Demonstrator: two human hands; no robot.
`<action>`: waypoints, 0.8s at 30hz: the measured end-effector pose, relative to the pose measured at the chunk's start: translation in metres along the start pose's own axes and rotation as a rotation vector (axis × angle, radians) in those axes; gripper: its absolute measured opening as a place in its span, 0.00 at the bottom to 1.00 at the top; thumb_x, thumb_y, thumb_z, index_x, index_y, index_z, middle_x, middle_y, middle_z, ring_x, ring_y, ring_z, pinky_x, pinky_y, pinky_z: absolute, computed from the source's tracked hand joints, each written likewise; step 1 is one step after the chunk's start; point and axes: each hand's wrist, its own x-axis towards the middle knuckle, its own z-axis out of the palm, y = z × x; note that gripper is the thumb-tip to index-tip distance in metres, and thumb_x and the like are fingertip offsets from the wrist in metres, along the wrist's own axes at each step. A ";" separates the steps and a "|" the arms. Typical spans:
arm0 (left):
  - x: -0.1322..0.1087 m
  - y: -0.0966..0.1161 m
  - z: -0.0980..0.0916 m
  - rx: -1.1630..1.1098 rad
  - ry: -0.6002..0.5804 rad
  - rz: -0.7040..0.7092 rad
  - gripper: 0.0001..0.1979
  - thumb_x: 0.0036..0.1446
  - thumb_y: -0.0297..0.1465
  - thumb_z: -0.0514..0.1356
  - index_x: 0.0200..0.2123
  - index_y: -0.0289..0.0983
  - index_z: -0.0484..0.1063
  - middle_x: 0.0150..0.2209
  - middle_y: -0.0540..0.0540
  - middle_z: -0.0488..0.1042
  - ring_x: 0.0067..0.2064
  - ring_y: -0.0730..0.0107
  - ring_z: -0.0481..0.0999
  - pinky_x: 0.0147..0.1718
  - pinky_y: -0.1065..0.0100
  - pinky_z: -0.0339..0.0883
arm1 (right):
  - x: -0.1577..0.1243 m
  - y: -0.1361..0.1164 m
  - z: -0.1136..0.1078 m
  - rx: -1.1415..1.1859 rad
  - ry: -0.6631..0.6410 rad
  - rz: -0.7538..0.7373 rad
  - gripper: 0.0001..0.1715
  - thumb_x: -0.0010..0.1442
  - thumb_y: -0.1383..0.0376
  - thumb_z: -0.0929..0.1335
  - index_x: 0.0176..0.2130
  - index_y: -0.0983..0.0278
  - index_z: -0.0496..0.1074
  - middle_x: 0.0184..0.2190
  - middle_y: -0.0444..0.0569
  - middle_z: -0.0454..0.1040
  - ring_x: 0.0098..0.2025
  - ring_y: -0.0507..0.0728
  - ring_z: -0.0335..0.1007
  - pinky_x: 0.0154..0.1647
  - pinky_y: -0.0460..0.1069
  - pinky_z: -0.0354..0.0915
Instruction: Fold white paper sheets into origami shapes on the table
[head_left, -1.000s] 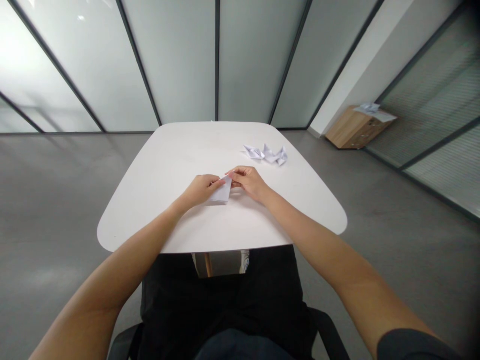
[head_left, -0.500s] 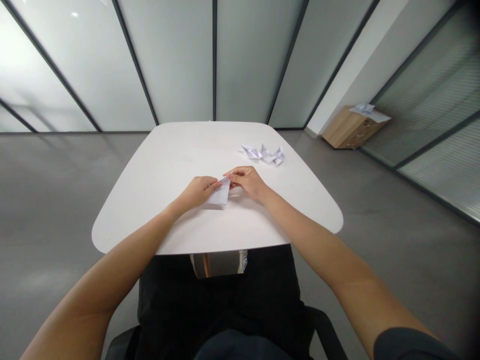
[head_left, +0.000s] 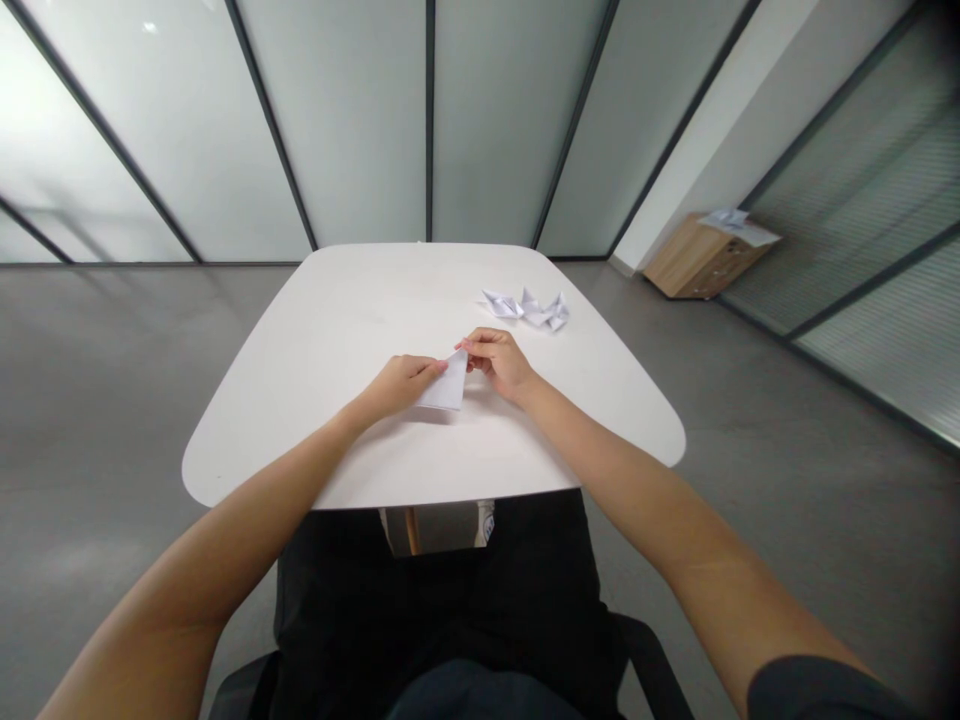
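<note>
A folded sheet of white paper [head_left: 448, 386] is held just above the table between my hands. My left hand [head_left: 403, 384] grips it from the left, the thumb lying on top. With the fingertips pinched together, my right hand [head_left: 496, 360] holds the paper's upper right corner. Part of the paper is hidden under the left fingers. Beyond my right hand, several folded white paper pieces [head_left: 534, 309] lie close together on the table.
The white table [head_left: 337, 330] has rounded corners, and its near edge is just in front of my lap. Frosted glass panels [head_left: 367, 130] stand behind it. A wooden cabinet [head_left: 694, 260] with papers on top is at the far right.
The paper has tilted a little, with its lower edge lifted. My right hand has shifted slightly right and up; my left hand still grips the paper.
</note>
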 end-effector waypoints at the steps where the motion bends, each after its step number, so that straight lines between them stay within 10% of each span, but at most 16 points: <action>1: 0.000 -0.001 0.000 -0.013 -0.001 -0.014 0.27 0.69 0.49 0.49 0.24 0.37 0.68 0.22 0.51 0.66 0.25 0.71 0.62 0.28 0.67 0.52 | 0.002 0.000 -0.002 0.011 0.022 -0.010 0.12 0.46 0.59 0.79 0.25 0.62 0.78 0.25 0.43 0.75 0.26 0.49 0.66 0.28 0.45 0.65; 12: 0.003 -0.015 -0.003 0.005 0.058 -0.058 0.27 0.70 0.48 0.49 0.30 0.36 0.76 0.23 0.49 0.74 0.28 0.69 0.70 0.30 0.68 0.58 | 0.000 0.015 0.006 -0.156 -0.175 0.170 0.28 0.48 0.45 0.80 0.35 0.64 0.79 0.31 0.48 0.80 0.31 0.55 0.75 0.28 0.47 0.72; 18: 0.002 -0.025 -0.003 0.027 0.172 -0.084 0.24 0.63 0.50 0.59 0.50 0.39 0.80 0.28 0.50 0.79 0.29 0.69 0.72 0.31 0.69 0.60 | 0.005 0.017 0.005 -0.311 -0.039 0.066 0.26 0.49 0.47 0.80 0.33 0.67 0.80 0.28 0.48 0.80 0.28 0.54 0.74 0.26 0.46 0.70; 24: 0.002 -0.032 -0.009 -0.026 0.311 -0.067 0.18 0.59 0.46 0.65 0.43 0.39 0.82 0.33 0.48 0.82 0.32 0.68 0.76 0.34 0.69 0.64 | 0.009 0.013 -0.007 -0.297 0.094 -0.009 0.27 0.51 0.47 0.78 0.37 0.67 0.81 0.33 0.51 0.83 0.31 0.55 0.76 0.30 0.47 0.72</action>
